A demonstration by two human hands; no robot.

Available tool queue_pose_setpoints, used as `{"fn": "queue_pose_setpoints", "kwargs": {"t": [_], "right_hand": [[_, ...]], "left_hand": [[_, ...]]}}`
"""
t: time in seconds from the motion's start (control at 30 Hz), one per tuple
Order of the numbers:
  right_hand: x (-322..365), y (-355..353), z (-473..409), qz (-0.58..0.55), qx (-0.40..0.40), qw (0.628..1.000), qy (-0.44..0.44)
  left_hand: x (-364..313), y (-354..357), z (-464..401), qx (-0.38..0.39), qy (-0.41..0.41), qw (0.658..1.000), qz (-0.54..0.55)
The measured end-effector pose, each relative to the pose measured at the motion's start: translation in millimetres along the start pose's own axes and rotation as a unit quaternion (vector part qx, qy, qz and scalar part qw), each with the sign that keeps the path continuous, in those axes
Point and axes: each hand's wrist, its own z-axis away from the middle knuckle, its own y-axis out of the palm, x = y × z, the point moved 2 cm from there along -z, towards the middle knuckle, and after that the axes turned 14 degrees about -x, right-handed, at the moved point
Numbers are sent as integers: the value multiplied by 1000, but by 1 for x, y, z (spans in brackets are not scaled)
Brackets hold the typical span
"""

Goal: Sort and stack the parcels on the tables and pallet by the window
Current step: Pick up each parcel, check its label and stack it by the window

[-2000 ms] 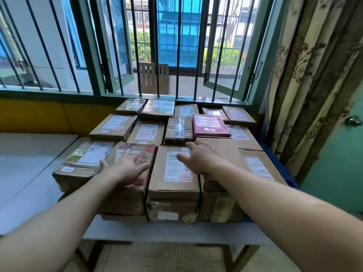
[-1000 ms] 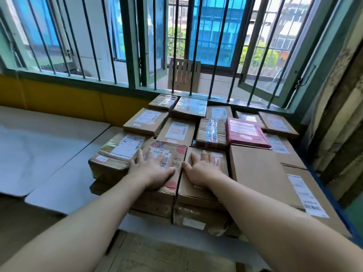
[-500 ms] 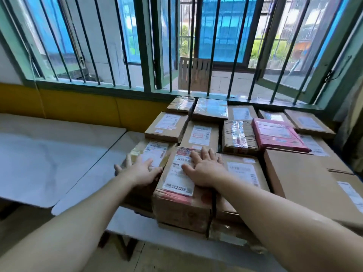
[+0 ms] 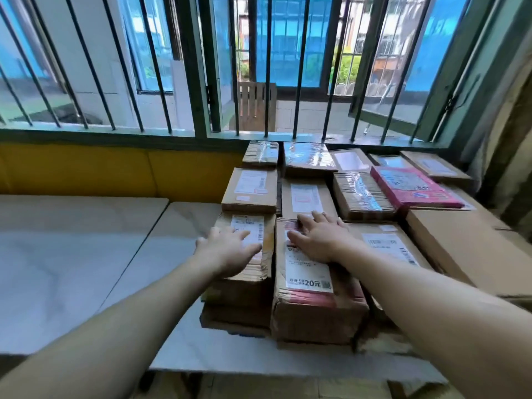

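Parcels [image 4: 362, 194] are already packed in tight rows on the table [image 4: 184, 226] under the window; two front stacks (slightly uneven) are pressed by left hand [image 4: 227, 251] and right hand [image 4: 319, 240], fingers spread flat. Squaring remains, judging by the edges.

A big window [image 4: 259, 67] fills the back wall. It has dark metal bars [image 4: 299, 67] that run up and down, and a green frame [image 4: 201, 82]. One window pane [image 4: 403, 61] on the right swings outward. Outside stands a small wooden crate [image 4: 256, 106] on a pale ledge — behind it are blue buildings [image 4: 285, 38] and some green bushes [image 4: 345, 70]. Under the window the wall is yellow [image 4: 115, 171]. A curtain [image 4: 506, 145] hangs on the far right side.
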Motion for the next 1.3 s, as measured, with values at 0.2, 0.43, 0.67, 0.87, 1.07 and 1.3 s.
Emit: {"fn": "queue_pose_setpoints", "kwargs": {"t": [0.2, 0.43, 0.67, 0.87, 1.07, 1.3], "right_hand": [[-3, -5, -29, -25, -17, 999, 35], [-22, -4, -107, -48, -23, 998, 45], [-24, 25, -172, -19, -3, 998, 53], [-14, 27, -180, -29, -10, 998, 60], [-15, 27, -178, -29, -31, 995, 85], [-20, 1, -195, -70, -126, 983, 112]], "left_hand": [[-9, 6, -49, -28, 36, 998, 37], [-6, 16, -122, -7, -9, 998, 60], [-12, 23, -169, 45, -55, 995, 73], [-13, 25, -172, 34, -13, 998, 52], [-14, 29, -179, 40, 18, 997, 58], [-7, 15, -217, -19, 60, 997, 53]]}}
